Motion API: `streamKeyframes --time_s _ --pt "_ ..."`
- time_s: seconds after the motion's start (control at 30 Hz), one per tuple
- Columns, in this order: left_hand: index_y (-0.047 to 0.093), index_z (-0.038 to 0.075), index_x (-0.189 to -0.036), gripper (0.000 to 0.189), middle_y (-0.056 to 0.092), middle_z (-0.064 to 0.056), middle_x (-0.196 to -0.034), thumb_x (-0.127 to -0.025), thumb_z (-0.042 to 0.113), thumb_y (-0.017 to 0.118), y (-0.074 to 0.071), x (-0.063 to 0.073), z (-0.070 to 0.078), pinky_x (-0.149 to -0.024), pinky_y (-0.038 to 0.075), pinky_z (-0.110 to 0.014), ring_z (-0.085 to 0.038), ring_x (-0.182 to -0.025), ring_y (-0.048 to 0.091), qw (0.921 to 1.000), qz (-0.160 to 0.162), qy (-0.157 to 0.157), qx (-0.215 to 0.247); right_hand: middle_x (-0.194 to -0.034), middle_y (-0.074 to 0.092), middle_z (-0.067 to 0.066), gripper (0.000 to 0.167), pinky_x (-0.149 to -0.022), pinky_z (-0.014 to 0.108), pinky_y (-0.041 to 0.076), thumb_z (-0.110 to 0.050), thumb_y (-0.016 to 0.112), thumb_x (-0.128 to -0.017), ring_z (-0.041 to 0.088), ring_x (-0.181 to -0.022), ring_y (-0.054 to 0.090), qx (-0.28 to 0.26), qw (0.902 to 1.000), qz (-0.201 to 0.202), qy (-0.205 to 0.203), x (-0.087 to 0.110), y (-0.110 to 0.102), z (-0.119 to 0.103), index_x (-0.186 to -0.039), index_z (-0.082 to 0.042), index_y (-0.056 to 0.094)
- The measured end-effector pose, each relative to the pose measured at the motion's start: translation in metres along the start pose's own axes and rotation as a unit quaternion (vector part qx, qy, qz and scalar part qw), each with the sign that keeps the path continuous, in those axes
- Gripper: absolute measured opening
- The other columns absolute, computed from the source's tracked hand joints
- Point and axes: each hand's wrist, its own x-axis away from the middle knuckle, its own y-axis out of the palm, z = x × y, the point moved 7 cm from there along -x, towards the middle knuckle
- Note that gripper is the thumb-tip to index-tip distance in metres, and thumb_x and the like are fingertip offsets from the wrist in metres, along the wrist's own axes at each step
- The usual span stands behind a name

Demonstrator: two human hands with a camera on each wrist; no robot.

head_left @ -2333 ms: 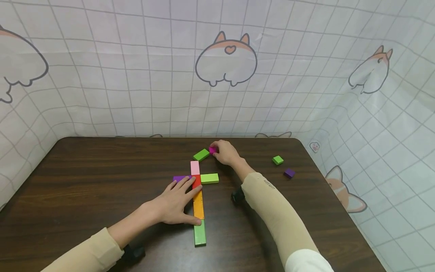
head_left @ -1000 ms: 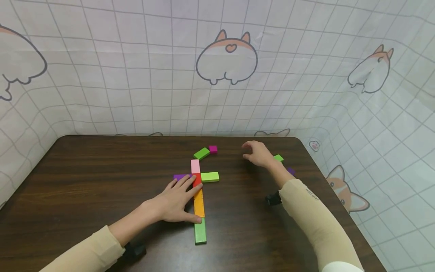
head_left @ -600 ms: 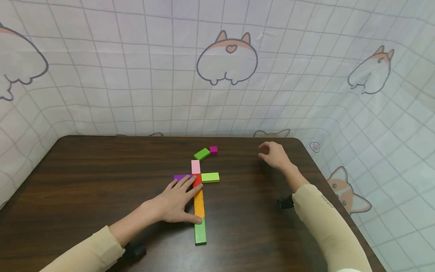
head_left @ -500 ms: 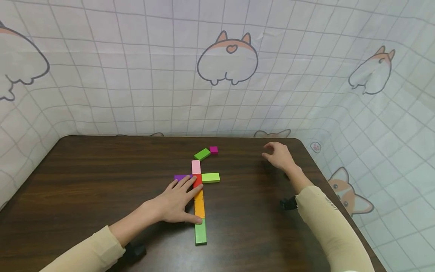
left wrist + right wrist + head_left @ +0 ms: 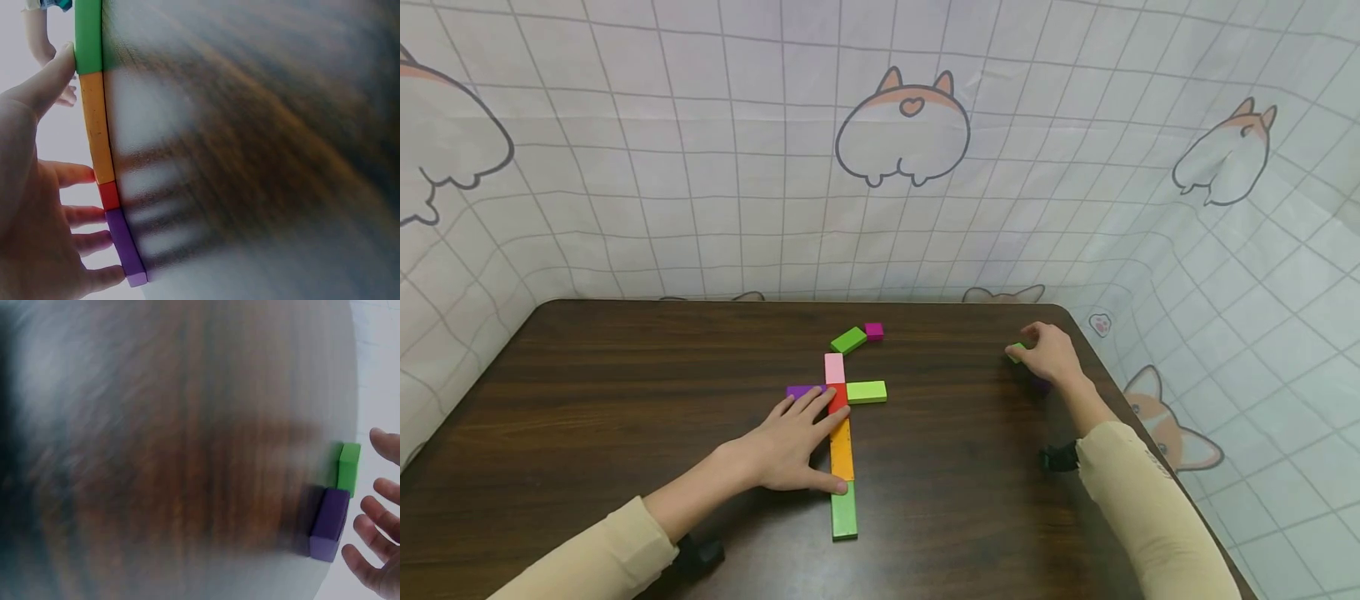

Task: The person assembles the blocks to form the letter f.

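My left hand lies with spread fingers over a row of coloured blocks. Its thumb rests by the long green block, and its fingertips touch the red block and purple block. Between them runs the orange block. A pink block tops the row, and a lime block juts right from the red one. My right hand reaches over a small green block, thumb and fingers apart around it. A dark purple block sits beside that, mostly hidden by the hand in the head view.
Beyond the pink block, a tilted green block meets a magenta cube at its right end. The dark wooden table ends at a patterned fabric backdrop behind and on the right.
My right hand let go of the magenta cube, leaving it beside the tilted green block, and moved right to the small green block. My left hand stayed on the row.
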Motion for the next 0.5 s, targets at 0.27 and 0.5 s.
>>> streamKeyframes --time_s 0.27,0.5 --pt "0.034 0.010 -0.161 0.107 0.020 -0.020 -0.167 -0.083 0.077 0.064 0.001 0.000 0.001 -0.116 0.017 -0.068 -0.041 -0.153 0.015 1.0000 -0.002 -0.001 0.004 -0.125 0.059 0.034 0.056 -0.095 0.060 0.047 -0.034 0.070 -0.098 0.050 -0.114 0.056 0.008 0.9993 -0.023 0.028 0.004 0.002 0.016 -0.129 0.011 0.057" --pt "0.034 0.010 -0.161 0.108 0.020 -0.020 -0.167 -0.083 0.077 0.064 0.002 -0.001 0.001 -0.117 0.016 -0.067 -0.040 -0.153 0.015 1.0000 -0.003 -0.001 0.002 -0.120 0.062 0.031 0.051 -0.091 0.056 0.048 -0.029 0.071 -0.098 0.045 -0.107 0.059 0.008 0.9990 -0.031 0.031 0.002 0.008 0.025 -0.127 0.011 0.059"
